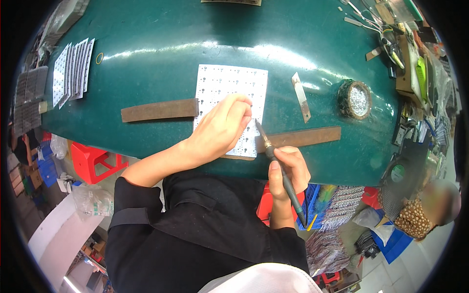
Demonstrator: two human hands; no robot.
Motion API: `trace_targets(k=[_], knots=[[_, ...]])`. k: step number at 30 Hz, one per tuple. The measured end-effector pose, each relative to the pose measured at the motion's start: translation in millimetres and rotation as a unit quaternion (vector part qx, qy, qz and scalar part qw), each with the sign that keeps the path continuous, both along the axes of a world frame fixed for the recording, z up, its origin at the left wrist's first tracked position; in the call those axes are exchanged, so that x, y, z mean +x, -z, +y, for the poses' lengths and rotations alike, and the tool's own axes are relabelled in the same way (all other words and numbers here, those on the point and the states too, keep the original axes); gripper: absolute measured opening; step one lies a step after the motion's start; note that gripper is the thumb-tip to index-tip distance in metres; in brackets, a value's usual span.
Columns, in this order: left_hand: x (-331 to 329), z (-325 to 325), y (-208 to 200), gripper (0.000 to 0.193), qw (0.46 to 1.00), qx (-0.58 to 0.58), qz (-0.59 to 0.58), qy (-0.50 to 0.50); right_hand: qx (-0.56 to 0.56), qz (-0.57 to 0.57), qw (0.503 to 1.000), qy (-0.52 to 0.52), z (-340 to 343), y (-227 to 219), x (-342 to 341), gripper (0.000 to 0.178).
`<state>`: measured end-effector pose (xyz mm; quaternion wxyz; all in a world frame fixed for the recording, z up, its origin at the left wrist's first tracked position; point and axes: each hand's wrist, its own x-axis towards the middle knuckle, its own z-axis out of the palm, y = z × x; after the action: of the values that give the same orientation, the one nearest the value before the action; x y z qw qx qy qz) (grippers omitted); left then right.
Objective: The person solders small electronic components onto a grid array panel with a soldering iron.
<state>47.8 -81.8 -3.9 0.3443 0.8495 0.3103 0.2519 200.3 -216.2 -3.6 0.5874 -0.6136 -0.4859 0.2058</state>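
Note:
A white circuit board (232,78) with rows of small dark marks lies on the green table in front of me. My left hand (220,124) rests over its middle with fingers curled and pressed together; whatever the fingertips may pinch is hidden. In my right hand (295,166) is a soldering iron (293,198), gripped like a pen. Its tip points at the board's right side, close to the left fingertips; I cannot tell whether it touches. A brown flat bar (159,111) meets the board's left edge, and another brown bar (308,136) lies by its right edge.
A flat metal blade (301,97) and a round tin with silvery filling (360,100) lie to the right. Several white boards (73,71) stand at the left near a rubber band (99,58). Cables and tools (386,41) crowd the far right. A person (415,217) is at lower right.

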Motion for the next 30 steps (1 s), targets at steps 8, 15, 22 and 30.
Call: trace_targets(k=[8,15,22,30], knots=[[4,-4,0,0.015,0.999,0.033,0.038,-0.008,0.015,-0.044,0.999,-0.016,3,-3,5,0.019],[1,2,-11,0.013,0.999,-0.011,0.049,-0.003,-0.103,-0.290,0.913,0.268,16,-17,72,0.024],[1,9,-10,0.017,0.999,0.041,0.024,0.010,-0.052,-0.155,0.976,0.142,17,-11,45,0.022],[-6,6,-6,0.022,0.996,0.085,0.026,0.010,-0.043,-0.265,0.962,-0.047,28,-5,21,0.034]])
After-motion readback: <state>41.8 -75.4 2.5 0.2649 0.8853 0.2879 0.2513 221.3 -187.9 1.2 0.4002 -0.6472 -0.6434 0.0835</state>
